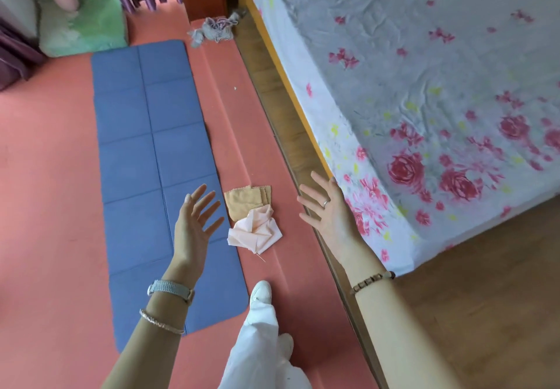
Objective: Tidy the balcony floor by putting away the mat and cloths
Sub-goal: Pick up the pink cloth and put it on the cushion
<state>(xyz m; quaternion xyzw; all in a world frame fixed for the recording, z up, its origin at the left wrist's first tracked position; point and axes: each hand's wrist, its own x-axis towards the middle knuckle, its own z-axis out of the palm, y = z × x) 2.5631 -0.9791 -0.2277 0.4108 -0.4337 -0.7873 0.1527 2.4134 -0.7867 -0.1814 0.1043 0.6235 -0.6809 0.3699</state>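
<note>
Your grip is released, left hand [194,222] and right hand [327,209] spread empty. Between them lie orange cloth [245,200] and pink cloth [257,232]; blue mat [145,146] under left, bed [424,85] beside right.

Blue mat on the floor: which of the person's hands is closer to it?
Left. The left hand is open over the right edge of the blue mat; the right hand is open past the cloths, beside the bed.

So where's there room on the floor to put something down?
The pink floor left of the blue mat is bare. The strip between mat and bed is crowded: an orange cloth and pink cloth lie there, a grey rag bundle further up.
</note>
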